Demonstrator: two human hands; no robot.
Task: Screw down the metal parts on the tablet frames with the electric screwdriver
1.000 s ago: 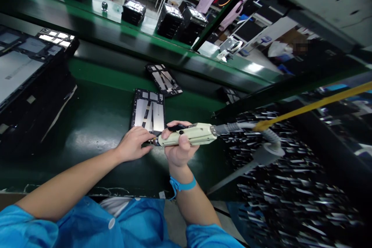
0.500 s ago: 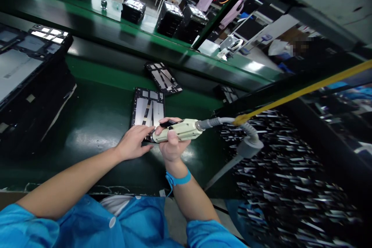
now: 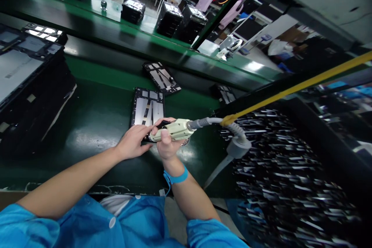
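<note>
A glossy green conveyor belt (image 3: pixel 95 124) runs through a factory hall. On it lies an open tablet chassis (image 3: pixel 147 107), silver plates showing, just beyond the left hand (image 3: pixel 134 141), whose fingers lie flat together on its near edge. The right hand (image 3: pixel 167 144) is wrapped around a cream electric screwdriver (image 3: pixel 171 130), tip at that edge; it has drifted leftward since earlier.

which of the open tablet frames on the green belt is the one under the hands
The upright tablet frame nearest the person: left hand rests on it, right hand holds the screwdriver there.
</note>
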